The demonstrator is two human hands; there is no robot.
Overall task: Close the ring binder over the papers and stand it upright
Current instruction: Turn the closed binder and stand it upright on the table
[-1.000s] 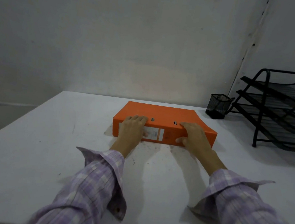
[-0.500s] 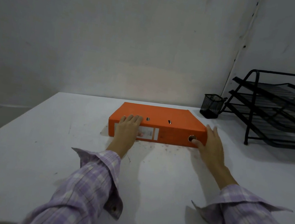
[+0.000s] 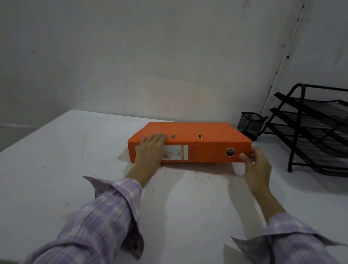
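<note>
A closed orange ring binder (image 3: pixel 202 142) lies on the white table (image 3: pixel 54 172), its spine with a white label and a round finger hole facing me. Its right end is lifted off the table, so it tilts down to the left. My left hand (image 3: pixel 151 148) lies flat over the spine's left end, fingers reaching onto the top cover. At the binder's right end my right hand (image 3: pixel 256 164) grips it, thumb on the spine near the finger hole. No papers are visible.
A black mesh pen cup (image 3: pixel 250 124) stands just behind the binder's right end. A black three-tier wire tray rack (image 3: pixel 331 131) fills the table's right side. A grey wall runs along the back edge of the table.
My right hand slid from the spine to the binder's right end and raised it. The left hand stayed pressed on the left end. The binder went from flat to tilted.
</note>
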